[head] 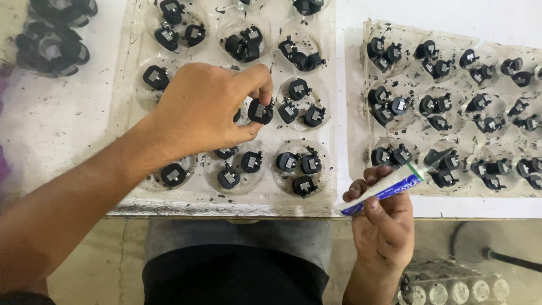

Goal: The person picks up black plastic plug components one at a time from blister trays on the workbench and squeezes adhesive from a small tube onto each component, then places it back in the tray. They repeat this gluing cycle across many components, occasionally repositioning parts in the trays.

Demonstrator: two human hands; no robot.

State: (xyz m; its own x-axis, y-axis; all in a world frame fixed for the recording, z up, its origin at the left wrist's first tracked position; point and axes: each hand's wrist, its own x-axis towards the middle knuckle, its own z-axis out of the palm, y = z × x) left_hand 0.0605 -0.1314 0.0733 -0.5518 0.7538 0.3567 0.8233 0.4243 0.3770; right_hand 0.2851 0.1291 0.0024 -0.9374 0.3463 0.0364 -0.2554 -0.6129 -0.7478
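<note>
My left hand [206, 107] reaches over a clear plastic tray [130, 85] with round wells and pinches one small black part [260, 111] between thumb and fingers. The wells around it hold several similar black parts with small grey squares on top. My right hand [384, 220] is at the table's front edge and grips a white and blue tube [384, 189] with a green neck, its tip pointing up-right toward a second clear tray [361, 152] of black parts.
Larger black ring-shaped pieces [51, 48] lie at the far left on the white table. Below the table edge at lower right stands a clear tray of round cups [446, 288] and a dark rod [511, 260]. My lap is under the edge.
</note>
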